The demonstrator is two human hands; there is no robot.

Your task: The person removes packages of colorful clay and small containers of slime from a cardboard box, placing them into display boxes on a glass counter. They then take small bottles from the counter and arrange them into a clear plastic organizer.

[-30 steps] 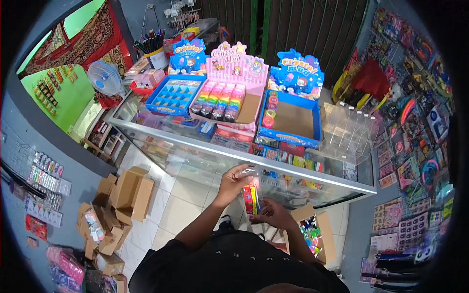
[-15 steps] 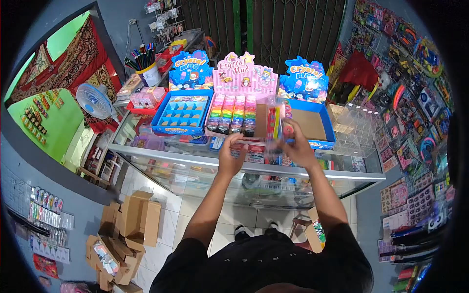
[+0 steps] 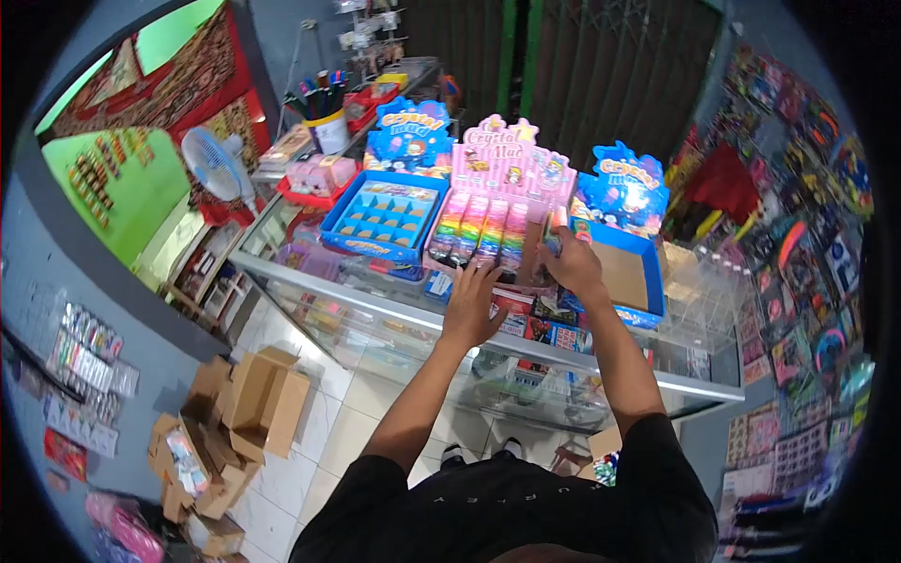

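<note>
Clock positions are read about the pink box (image 3: 502, 169), with 12 o'clock toward the top of the view. The pink box stands on the glass-topped bench (image 3: 404, 311), its header board upright at the back and rainbow-striped packs (image 3: 481, 225) in rows inside. At 6 to 7 o'clock, the left hand (image 3: 473, 302) has its fingers spread, fingertips at the box's front edge beside the packs. At 4 o'clock, the right hand (image 3: 573, 264) is narrow, its fingers closed on a slim packet (image 3: 554, 225) at the box's right-hand compartment; the packet is partly hidden, and whether it touches the bottom cannot be told. The left blue box (image 3: 375, 248), with a divided insert, lies at 9 o'clock; the right blue box (image 3: 621, 272) lies between 3 and 4 o'clock, just beside the right hand. Beyond it stands a clear rack (image 3: 699, 293). A white bucket (image 3: 328, 133) of pens stands at 10 o'clock.
</note>
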